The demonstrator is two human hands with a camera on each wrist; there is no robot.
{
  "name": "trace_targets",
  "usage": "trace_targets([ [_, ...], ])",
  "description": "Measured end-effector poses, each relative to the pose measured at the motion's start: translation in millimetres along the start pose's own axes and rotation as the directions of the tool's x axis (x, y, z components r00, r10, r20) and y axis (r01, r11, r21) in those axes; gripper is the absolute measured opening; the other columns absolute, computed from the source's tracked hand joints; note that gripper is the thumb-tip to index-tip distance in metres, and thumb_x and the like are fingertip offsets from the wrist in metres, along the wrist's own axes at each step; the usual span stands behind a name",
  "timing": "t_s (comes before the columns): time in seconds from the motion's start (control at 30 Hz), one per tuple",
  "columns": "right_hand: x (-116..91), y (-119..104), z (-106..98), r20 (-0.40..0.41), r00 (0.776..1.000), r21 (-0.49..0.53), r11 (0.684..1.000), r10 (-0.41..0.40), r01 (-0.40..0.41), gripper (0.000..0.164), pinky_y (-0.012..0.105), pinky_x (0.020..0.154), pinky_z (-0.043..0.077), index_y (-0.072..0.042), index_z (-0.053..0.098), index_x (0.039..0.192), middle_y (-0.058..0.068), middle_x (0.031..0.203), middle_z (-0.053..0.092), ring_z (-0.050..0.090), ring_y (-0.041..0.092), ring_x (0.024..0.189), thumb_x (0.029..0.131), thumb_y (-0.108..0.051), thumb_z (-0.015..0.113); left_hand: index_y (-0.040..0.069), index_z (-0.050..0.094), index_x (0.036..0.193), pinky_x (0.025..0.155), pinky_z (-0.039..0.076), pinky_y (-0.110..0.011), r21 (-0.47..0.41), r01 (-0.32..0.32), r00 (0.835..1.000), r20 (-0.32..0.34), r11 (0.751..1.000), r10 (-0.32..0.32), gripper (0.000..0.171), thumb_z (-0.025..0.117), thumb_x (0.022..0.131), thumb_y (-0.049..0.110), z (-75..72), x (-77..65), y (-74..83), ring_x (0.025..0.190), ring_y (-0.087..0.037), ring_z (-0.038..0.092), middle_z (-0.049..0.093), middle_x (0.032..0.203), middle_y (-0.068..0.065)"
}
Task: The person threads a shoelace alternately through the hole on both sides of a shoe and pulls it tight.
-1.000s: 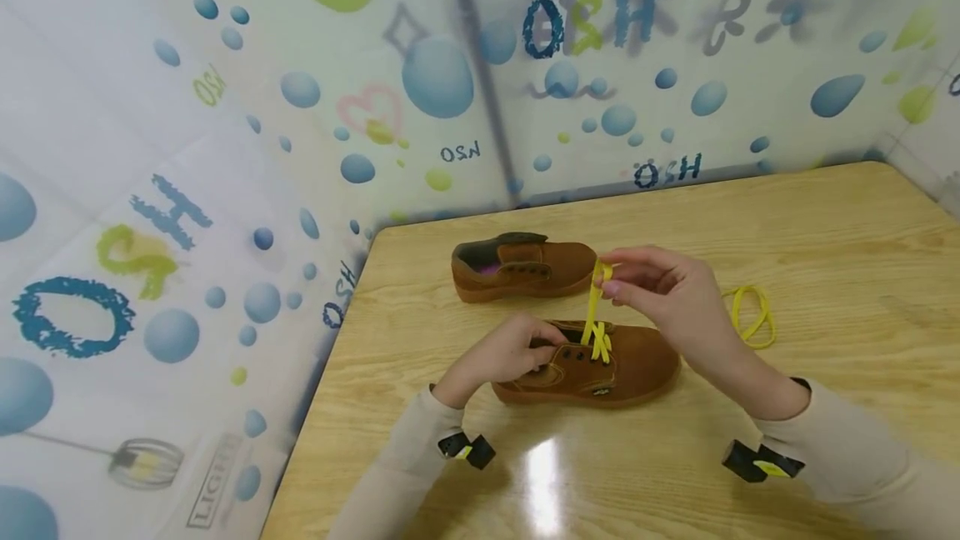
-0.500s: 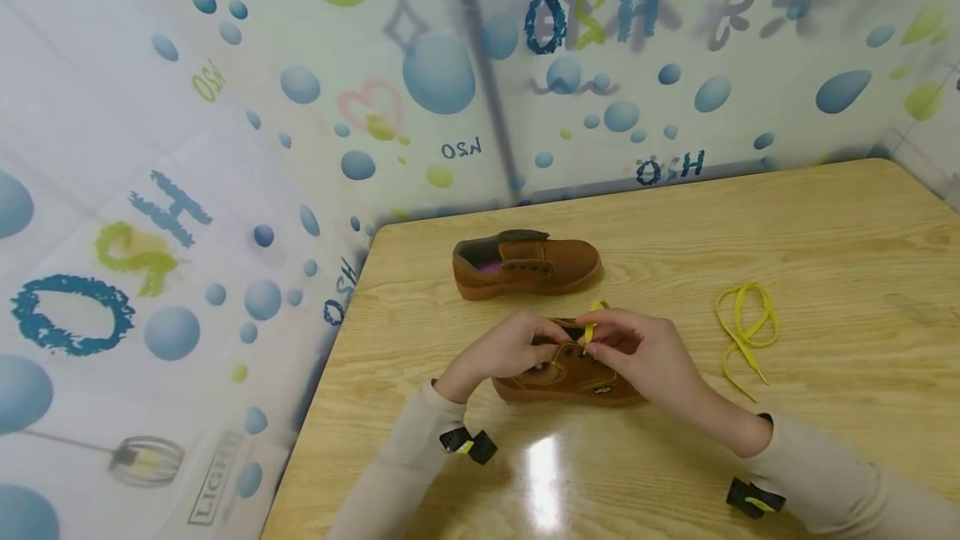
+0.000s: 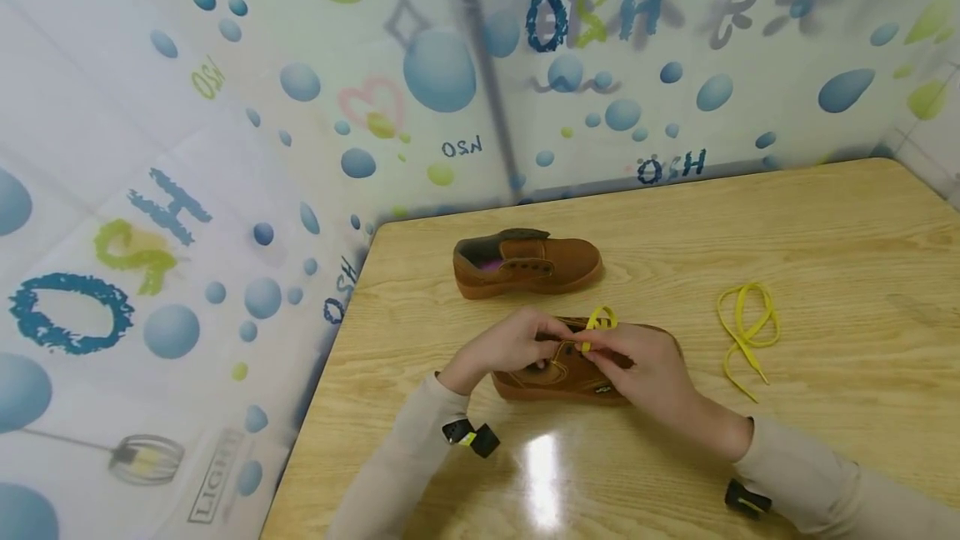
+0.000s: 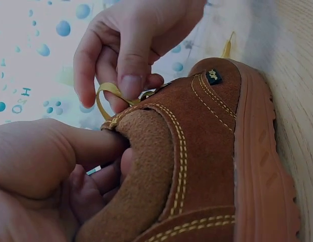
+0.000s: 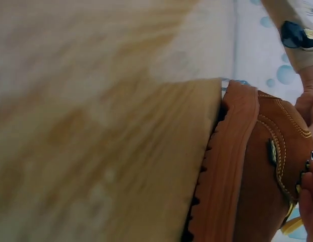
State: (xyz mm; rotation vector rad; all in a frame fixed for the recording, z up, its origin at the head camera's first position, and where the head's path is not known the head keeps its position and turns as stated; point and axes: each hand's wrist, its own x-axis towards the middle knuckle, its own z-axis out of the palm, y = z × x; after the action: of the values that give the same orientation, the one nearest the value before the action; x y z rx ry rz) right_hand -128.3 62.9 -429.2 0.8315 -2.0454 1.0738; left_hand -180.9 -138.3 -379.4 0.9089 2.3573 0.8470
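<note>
A brown lace-up shoe [image 3: 551,386] with yellow stitching lies toe to the right on the table. My left hand [image 3: 517,348] grips its ankle opening; in the left wrist view the thumb and fingers of the left hand [image 4: 50,166] reach into the padded collar [image 4: 146,156], their tips partly hidden. My right hand [image 3: 648,369] pinches a yellow shoelace [image 3: 602,315] close to the upper eyelets. That shoelace [image 4: 107,96] bends in a loop between the two hands in the left wrist view. The right wrist view catches only the edge of the right hand [image 5: 308,201] beside the eyelets.
Behind the held shoe stands a second brown shoe [image 3: 558,269] with bare eyelets. Another yellow shoelace [image 3: 750,336] lies loosely coiled to the right on the wooden table [image 3: 840,273]. A patterned wall covering [image 3: 420,157] rises along the table's back and left edges.
My right hand has come down and left from above the toe to the eyelets, bringing the raised lace end with it. My left hand has stayed at the shoe opening.
</note>
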Motion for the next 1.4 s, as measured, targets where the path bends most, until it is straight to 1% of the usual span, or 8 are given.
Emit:
trace_targets([
  [0.13, 1, 3, 1, -0.028, 0.993, -0.078, 0.99, -0.117, 0.114, 0.04, 0.015, 0.059, 0.046, -0.017, 0.076, 0.096, -0.006, 0.08, 0.073, 0.062, 0.002, 0.064, 0.06, -0.001, 0.083, 0.011, 0.067, 0.116, 0.049, 0.039, -0.017, 0.004, 0.013, 1.0, 0.016, 1.0, -0.013, 0.031, 0.046, 0.095, 0.001, 0.2, 0.6, 2.9, 0.049, -0.006, 0.047, 0.064, 0.077, -0.004],
  [0.27, -1, 2, 2, -0.013, 0.992, -0.083, 0.989, -0.123, 0.122, 0.04, 0.017, 0.061, 0.048, -0.016, 0.075, 0.098, -0.005, 0.083, 0.073, 0.064, 0.004, 0.067, 0.061, -0.001, 0.082, 0.009, 0.067, 0.116, 0.05, 0.041, -0.017, -0.018, 0.036, 0.999, 0.012, 0.999, -0.035, 0.03, 0.046, 0.095, 0.001, 1.4, 1.4, 4.2, 0.05, -0.007, 0.049, 0.062, 0.074, -0.002],
  [0.53, -1, -4, -1, 0.104, 0.995, -0.096, 0.995, -0.009, 0.019, 0.039, 0.021, 0.067, 0.05, -0.018, 0.072, 0.104, -0.006, 0.092, 0.073, 0.067, 0.007, 0.08, 0.069, -0.005, 0.08, 0.011, 0.069, 0.109, 0.051, 0.043, -0.019, -0.07, 0.1, 0.995, -0.001, 0.993, -0.1, 0.025, 0.047, 0.097, 0.006, 3.6, 2.2, -0.4, 0.052, -0.008, 0.05, 0.059, 0.074, 0.002],
  [0.77, -3, -8, -2, 0.132, 0.99, -0.079, 0.996, 0.045, -0.035, 0.046, 0.013, 0.064, 0.044, -0.018, 0.07, 0.106, -0.006, 0.092, 0.071, 0.062, 0.004, 0.075, 0.064, -0.004, 0.083, 0.011, 0.068, 0.105, 0.047, 0.038, -0.02, -0.096, 0.123, 0.992, 0.002, 0.988, -0.123, 0.024, 0.046, 0.097, 0.006, 5.6, 2.9, 1.6, 0.047, -0.009, 0.043, 0.05, 0.062, 0.003],
  [0.9, -4, -13, -2, 0.176, 0.972, 0.02, 0.986, 0.159, -0.165, 0.044, 0.013, 0.059, 0.045, -0.019, 0.069, 0.107, -0.006, 0.087, 0.069, 0.058, 0.0, 0.069, 0.068, -0.003, 0.081, 0.009, 0.068, 0.104, 0.045, 0.035, -0.019, -0.099, 0.133, 0.991, -0.02, 0.986, -0.135, 0.025, 0.045, 0.096, 0.004, 8.1, 3.0, 2.2, 0.045, -0.008, 0.041, 0.05, 0.061, 0.004],
  [1.0, -3, -18, -3, 0.256, 0.912, 0.155, 0.918, 0.32, -0.366, 0.033, 0.018, 0.056, 0.049, -0.021, 0.068, 0.107, -0.004, 0.086, 0.069, 0.06, 0.001, 0.066, 0.077, -0.009, 0.076, 0.008, 0.068, 0.102, 0.044, 0.034, -0.019, -0.05, 0.145, 0.986, -0.074, 0.988, -0.149, 0.022, 0.047, 0.096, 0.006, 9.5, 1.3, 4.4, 0.045, -0.007, 0.041, 0.053, 0.063, 0.003],
  [1.17, 3, -20, -9, 0.358, 0.794, 0.349, 0.718, 0.491, -0.602, 0.022, 0.029, 0.058, 0.055, -0.013, 0.067, 0.109, 0.009, 0.088, 0.072, 0.066, 0.008, 0.066, 0.088, -0.018, 0.066, 0.012, 0.069, 0.093, 0.049, 0.037, -0.018, 0.123, 0.195, 0.962, -0.219, 0.973, -0.166, 0.017, 0.053, 0.097, 0.017, 8.6, -7.8, 11.4, 0.051, -0.004, 0.047, 0.06, 0.069, 0.003],
  [1.4, 14, -18, -20, 0.414, 0.714, 0.449, 0.555, 0.565, -0.7, 0.027, 0.035, 0.063, 0.057, -0.001, 0.063, 0.114, 0.002, 0.087, 0.074, 0.068, 0.013, 0.065, 0.092, -0.017, 0.061, 0.014, 0.068, 0.084, 0.051, 0.039, -0.019, 0.281, 0.273, 0.873, -0.473, 0.92, -0.115, 0.015, 0.058, 0.094, 0.019, -3.2, -25.8, 18.0, 0.057, -0.006, 0.049, 0.065, 0.073, 0.002],
])
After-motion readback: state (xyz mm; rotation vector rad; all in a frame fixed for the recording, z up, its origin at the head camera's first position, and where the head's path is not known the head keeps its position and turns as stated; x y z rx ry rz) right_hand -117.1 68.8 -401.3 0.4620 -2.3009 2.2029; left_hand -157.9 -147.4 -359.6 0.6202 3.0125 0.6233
